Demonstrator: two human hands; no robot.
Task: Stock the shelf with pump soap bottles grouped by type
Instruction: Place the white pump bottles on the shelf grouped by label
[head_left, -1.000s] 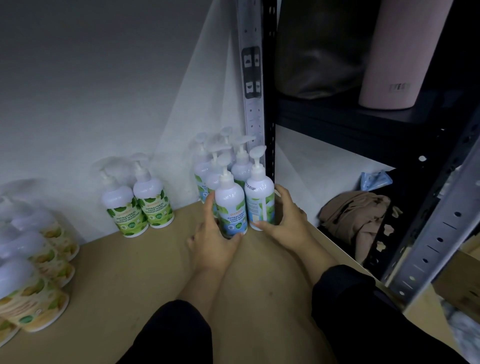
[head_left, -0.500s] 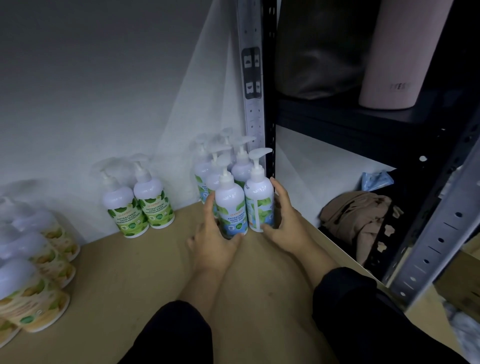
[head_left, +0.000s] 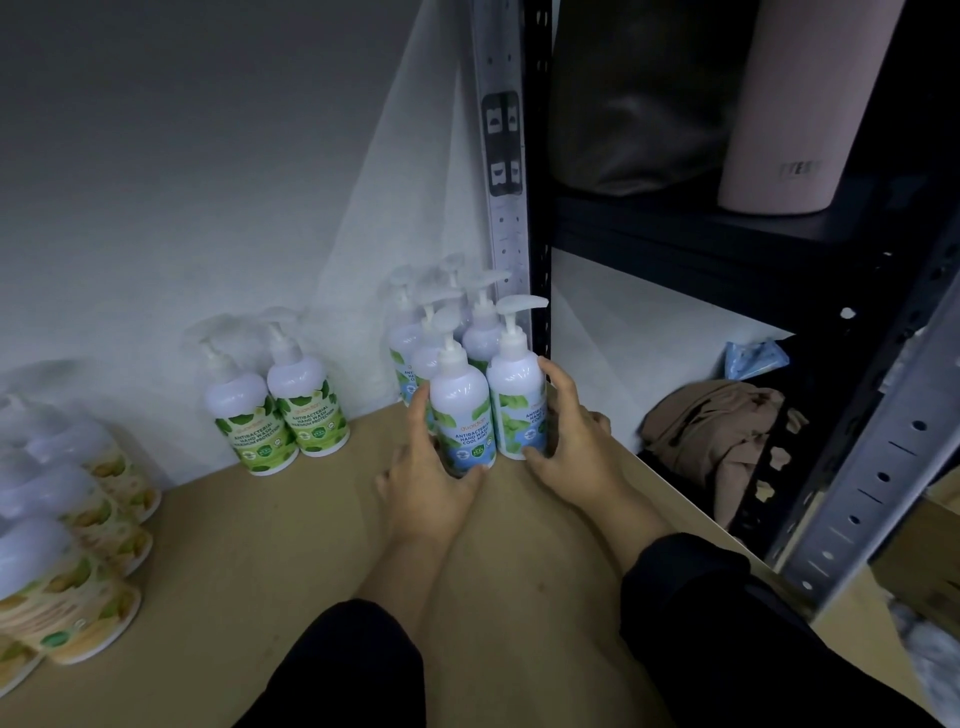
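- Shelf board (head_left: 291, 545): tan, bears all the bottles; white wall behind.
- Cool mint hand wash bottle, front left (head_left: 461, 415): upright, blue-green label. My left hand (head_left: 431, 467) holds it low, fingers on its left flank, thumb curled under its base front.
- Cool mint hand wash bottle, front right (head_left: 519, 395): upright, touching its neighbour, beside the black upright post (head_left: 540, 208). My right hand (head_left: 571, 441) clasps it, fingers round its right side, thumb at the base.
- Rear cool mint bottles (head_left: 415, 358): clustered directly behind the two.
- Green-label hand wash pair (head_left: 283, 410): against the wall, well left.
- Yellow-label bottles (head_left: 67, 561): far left edge, blurred.
- Neighbouring rack: pink cylinder (head_left: 795, 104) above, tan cloth (head_left: 711, 431) below.
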